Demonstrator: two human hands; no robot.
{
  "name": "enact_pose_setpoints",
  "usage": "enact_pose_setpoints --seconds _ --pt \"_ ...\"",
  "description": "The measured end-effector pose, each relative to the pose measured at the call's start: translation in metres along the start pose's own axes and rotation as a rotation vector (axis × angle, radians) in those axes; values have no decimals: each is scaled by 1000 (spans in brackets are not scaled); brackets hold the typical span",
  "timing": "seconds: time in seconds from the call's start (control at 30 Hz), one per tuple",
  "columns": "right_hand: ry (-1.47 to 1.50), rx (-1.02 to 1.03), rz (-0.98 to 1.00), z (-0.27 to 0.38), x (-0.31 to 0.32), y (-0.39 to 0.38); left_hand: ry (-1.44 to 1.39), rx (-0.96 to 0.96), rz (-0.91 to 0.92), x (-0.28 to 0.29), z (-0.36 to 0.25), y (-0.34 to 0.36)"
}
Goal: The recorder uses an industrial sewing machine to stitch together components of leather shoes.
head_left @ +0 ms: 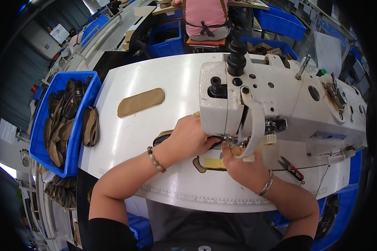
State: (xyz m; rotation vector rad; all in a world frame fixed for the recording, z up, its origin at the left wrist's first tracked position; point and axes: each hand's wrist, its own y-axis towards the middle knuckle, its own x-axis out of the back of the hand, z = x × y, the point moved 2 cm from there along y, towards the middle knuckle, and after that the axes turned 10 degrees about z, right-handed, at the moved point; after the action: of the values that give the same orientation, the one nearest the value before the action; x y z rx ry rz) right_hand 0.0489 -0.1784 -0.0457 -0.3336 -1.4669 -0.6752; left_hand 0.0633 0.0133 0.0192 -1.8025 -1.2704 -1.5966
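My left hand (189, 137), with a beaded bracelet at its wrist, presses a dark fabric piece with a tan edge (161, 136) down beside the sewing machine's needle area. The hand covers most of that piece. From the other side my right hand (244, 164) pinches the work close to the presser foot, its thumb and fingertips near the left thumb. Both hands are closed on the work; some fingertips are hidden by the machine head (222, 106). Under the right hand lies a piece with a yellow panel (213, 163) and a tan tab (200, 165).
A tan oblong fabric piece (141, 102) lies on the white table (125, 146). Red-handled thread snips (291, 168) rest right of my hand. A blue crate (76, 144) of dark pieces stands left, a stacked bundle (90, 126) beside it. Ahead sits a person in pink (205, 16).
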Motion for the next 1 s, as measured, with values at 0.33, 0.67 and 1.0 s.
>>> enact_pose_setpoints --seconds 0.33,0.67,1.0 --pt "-197 81 1 4 7 -2 13 23 -3 2 -4 2" --pt "-30 102 -97 3 21 2 -40 49 13 6 -6 2" --pt "-213 208 10 16 41 -5 88 70 17 4 -13 -8"
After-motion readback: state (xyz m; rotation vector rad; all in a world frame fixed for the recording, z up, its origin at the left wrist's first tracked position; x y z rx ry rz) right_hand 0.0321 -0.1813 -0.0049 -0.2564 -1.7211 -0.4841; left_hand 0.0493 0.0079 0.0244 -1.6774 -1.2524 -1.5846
